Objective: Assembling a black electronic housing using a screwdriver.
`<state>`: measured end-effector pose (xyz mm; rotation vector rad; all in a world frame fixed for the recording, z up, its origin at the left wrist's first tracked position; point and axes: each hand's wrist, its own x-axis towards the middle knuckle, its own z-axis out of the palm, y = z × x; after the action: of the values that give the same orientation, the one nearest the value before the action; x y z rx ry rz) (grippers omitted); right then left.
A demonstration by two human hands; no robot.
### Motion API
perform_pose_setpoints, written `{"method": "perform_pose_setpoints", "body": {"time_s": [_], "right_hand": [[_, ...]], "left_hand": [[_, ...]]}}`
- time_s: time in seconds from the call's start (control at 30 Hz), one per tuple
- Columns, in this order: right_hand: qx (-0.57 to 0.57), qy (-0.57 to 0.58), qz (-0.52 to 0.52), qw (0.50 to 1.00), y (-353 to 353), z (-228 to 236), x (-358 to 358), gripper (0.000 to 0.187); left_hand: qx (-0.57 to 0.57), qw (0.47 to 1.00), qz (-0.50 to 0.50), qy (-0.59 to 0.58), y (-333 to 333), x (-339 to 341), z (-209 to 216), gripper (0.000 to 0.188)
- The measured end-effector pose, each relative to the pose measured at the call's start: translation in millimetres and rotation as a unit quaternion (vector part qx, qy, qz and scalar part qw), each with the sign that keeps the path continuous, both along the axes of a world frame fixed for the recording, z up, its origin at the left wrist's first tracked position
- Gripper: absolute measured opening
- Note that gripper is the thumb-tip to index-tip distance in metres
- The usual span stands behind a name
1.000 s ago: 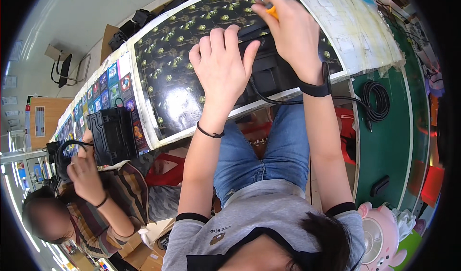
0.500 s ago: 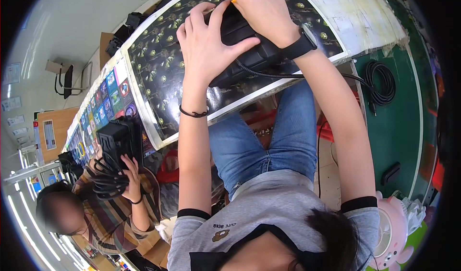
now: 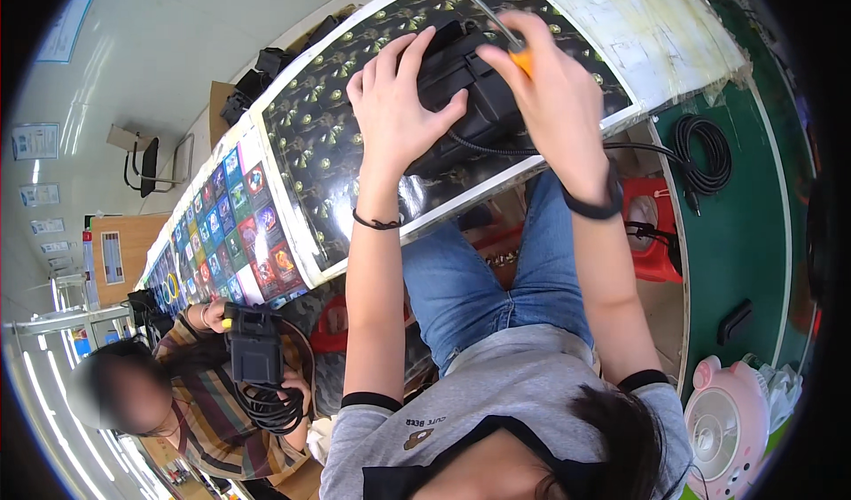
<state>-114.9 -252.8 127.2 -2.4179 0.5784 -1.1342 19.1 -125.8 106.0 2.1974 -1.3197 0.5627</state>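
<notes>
A bulky black plastic case [image 3: 483, 101] with a ribbed black cable [image 3: 496, 151] lies on the dark patterned table mat [image 3: 328, 181]. My left hand [image 3: 396, 101] rests on the case's left part, its fingers spread and the thumb apart from them. Above the case's right end, my right hand [image 3: 558, 92] is closed around the orange handle of a screwdriver [image 3: 483, 5]. The metal shaft points up and to the left, past the far side of the case, and its tip is at the picture's upper edge. My right fingers are slightly blurred.
Coiled black cable [image 3: 700, 154] lies on a green surface at right, with a small black part [image 3: 735, 322] nearer me. A pink fan [image 3: 727, 420] stands lower right. At left, a co-worker [image 3: 213, 394] holds a black case [image 3: 257, 349] and cable. A red stool [image 3: 651, 234] stands below the table.
My right hand has moved right and toward me with the screwdriver, whose shaft has swung to a steeper angle. My left hand shows slightly lower. The co-worker's black case is now turned and closer in.
</notes>
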Motion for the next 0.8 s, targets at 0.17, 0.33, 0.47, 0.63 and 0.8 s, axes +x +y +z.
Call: {"method": "perform_pose_setpoints", "body": {"time_s": [0.17,0.33,0.47,0.63,0.8], "right_hand": [[0.047,0.038,0.045,0.997,22,-21,-76,0.059],[0.023,0.251,0.036,0.967,28,-28,-114,0.065],[0.003,0.131,0.066,0.989,32,-27,-128,0.052],[0.027,0.031,0.071,0.997,39,-29,-126,0.040],[0.028,-0.007,0.071,0.997,47,-41,-123,0.031]], "left_hand": [[-0.033,0.999,0.020,0.004,0,2,-3,0.064],[-0.115,0.982,0.118,0.086,6,0,-7,0.040],[-0.062,0.983,0.153,0.079,6,-1,-11,0.038],[-0.068,0.983,0.146,0.087,6,0,-12,0.038],[-0.064,0.983,0.147,0.087,7,-1,-11,0.038]]}}
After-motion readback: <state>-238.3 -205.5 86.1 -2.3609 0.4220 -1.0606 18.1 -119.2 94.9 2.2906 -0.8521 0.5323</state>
